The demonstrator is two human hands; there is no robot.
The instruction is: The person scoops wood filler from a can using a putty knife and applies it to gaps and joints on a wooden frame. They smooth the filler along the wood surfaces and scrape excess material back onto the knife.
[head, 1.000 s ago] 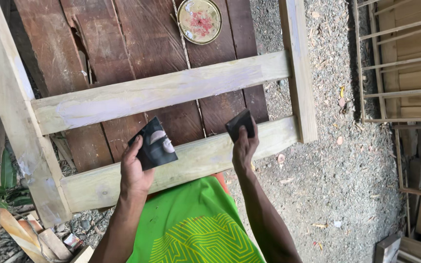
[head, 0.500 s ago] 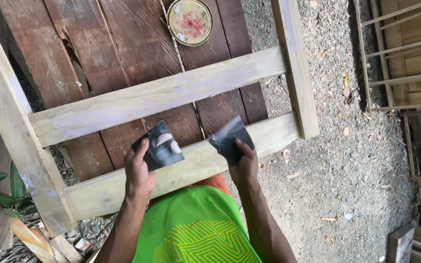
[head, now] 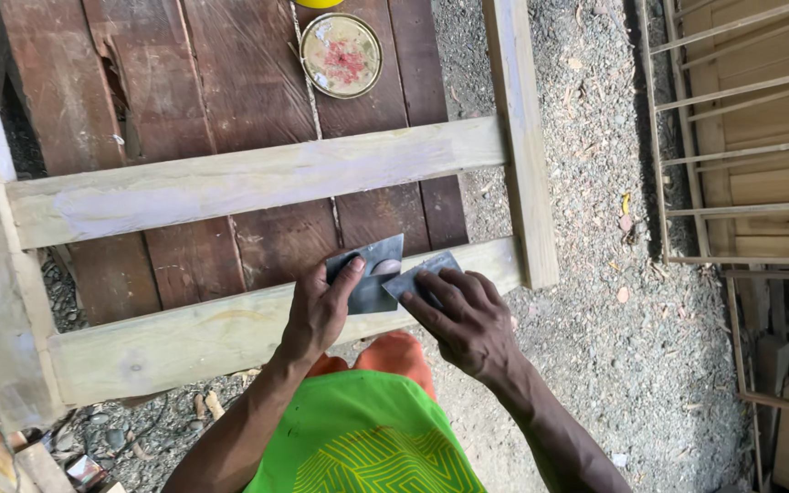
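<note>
Down at the frame's centre, the left hand (head: 317, 310) grips a dark flat scraper blade (head: 372, 274), and the right hand (head: 468, 319) presses a second dark blade (head: 417, 274) against it, both over the lower pale rail (head: 184, 338) of a wooden frame.

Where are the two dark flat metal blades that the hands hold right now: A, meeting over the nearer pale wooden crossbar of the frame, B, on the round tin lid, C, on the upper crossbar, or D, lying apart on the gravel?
A: the left hand and right hand press the two dark flat metal blades together over the nearer pale wooden crossbar, well below the round tin lid.
</note>
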